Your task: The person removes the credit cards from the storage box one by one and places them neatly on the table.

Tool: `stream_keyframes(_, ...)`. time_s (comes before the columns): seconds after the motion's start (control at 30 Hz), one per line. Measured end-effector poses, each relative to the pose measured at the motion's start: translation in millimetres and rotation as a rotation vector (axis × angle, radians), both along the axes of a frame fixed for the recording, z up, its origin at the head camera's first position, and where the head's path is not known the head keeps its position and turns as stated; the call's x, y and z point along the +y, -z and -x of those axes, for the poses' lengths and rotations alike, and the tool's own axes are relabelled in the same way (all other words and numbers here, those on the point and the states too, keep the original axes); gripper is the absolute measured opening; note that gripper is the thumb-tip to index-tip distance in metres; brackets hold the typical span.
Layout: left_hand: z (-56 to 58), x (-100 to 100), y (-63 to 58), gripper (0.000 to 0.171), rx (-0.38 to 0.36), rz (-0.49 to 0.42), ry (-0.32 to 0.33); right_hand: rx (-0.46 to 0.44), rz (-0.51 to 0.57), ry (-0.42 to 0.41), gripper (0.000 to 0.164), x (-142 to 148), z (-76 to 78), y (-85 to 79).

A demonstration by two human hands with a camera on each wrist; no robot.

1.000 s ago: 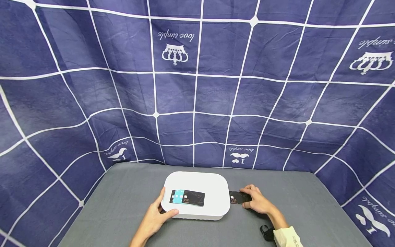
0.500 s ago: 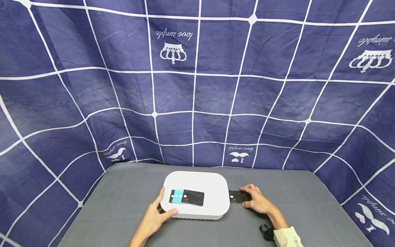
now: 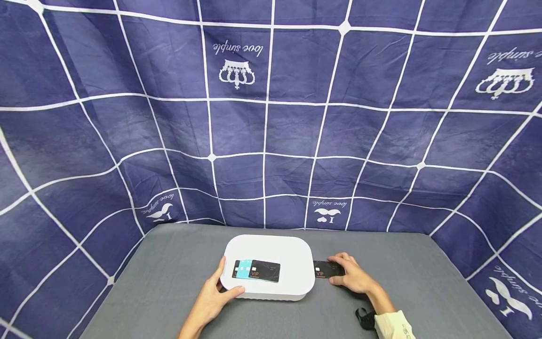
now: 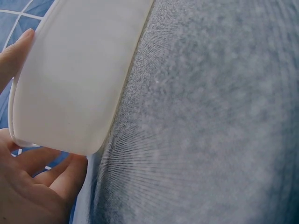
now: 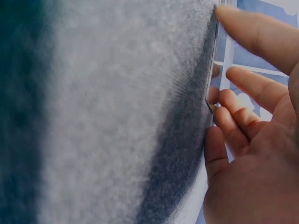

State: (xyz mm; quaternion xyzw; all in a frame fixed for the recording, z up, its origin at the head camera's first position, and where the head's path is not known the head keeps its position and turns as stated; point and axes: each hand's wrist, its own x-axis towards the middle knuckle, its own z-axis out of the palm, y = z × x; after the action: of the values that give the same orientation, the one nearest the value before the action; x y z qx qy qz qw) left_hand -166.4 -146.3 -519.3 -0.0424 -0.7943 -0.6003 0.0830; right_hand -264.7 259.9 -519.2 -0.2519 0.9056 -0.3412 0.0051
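Near edge: a pale sleeve [image 3: 394, 325] at the right forearm, a black strap [image 3: 365, 319] just beside it. Left hand [image 3: 213, 294] grips the near-left corner of a white box [image 3: 294, 252], thumb on the near edge, fingers at the left end. Right hand [image 3: 354, 278] holds the right part of a black card [image 3: 324, 269] between thumb and fingers, set at its near and far long edges. This card lies on the table right of the box, its left end by the box wall; touching or not, cannot tell. Box stands on the table. On its flat top, an overlapping row: black VIP card [image 3: 267, 271] uppermost at right, blue [image 3: 243, 270] next (one card or more, unclear), dark sliver at left. Grey table [image 3: 161, 268] around; behind it, a blue curtain [image 3: 292, 132] with white grid.
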Motion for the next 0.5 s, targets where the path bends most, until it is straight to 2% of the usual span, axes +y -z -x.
stream_keyframes(0.23,-0.5,-1.6,-2.8,0.101,0.004,0.003,0.0,-0.014,0.013,0.012,0.056,-4.3,0.0,-2.7)
stream_keyframes(0.5,-0.1,-2.0,3.9,0.1,0.031,0.012,0.0,0.003,0.134,0.16,0.051,-9.7,-3.0,-4.1)
